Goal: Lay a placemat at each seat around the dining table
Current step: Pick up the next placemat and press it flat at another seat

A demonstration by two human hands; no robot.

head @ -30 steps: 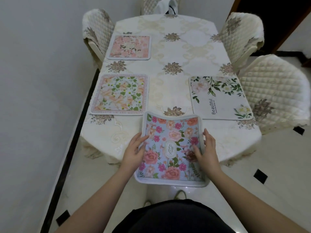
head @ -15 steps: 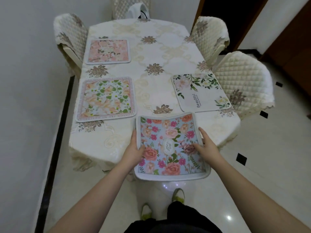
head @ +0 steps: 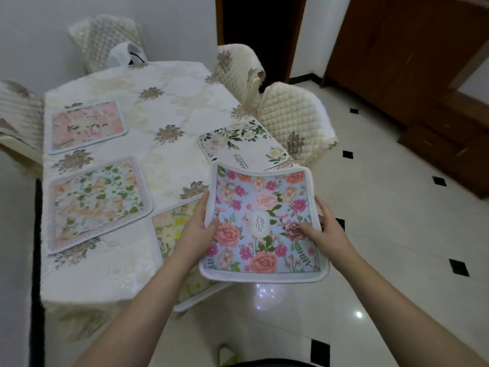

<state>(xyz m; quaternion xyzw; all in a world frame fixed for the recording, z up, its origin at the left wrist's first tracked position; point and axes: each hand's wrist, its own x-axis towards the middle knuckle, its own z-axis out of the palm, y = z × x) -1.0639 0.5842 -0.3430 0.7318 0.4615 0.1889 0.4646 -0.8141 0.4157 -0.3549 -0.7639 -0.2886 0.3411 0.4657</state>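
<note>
Placemat with blue ground and pink roses (head: 262, 221), held in the air off the table's near right corner, sagging between both hands. Left hand (head: 197, 230) grips its left edge, thumb on top; right hand (head: 324, 229) pinches its right edge. Four other mats lie on the dining table (head: 169, 107), one yellow-flowered mat (head: 169, 234) at the near edge.

Blue floral placemat (head: 262, 223) held off the table edge, four placemats laid flat on tablecloth

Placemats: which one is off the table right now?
The blue rose-print placemat marked GARDEN, gripped at its sides by the left hand and right hand. The other four lie flat on the tablecloth.
</note>
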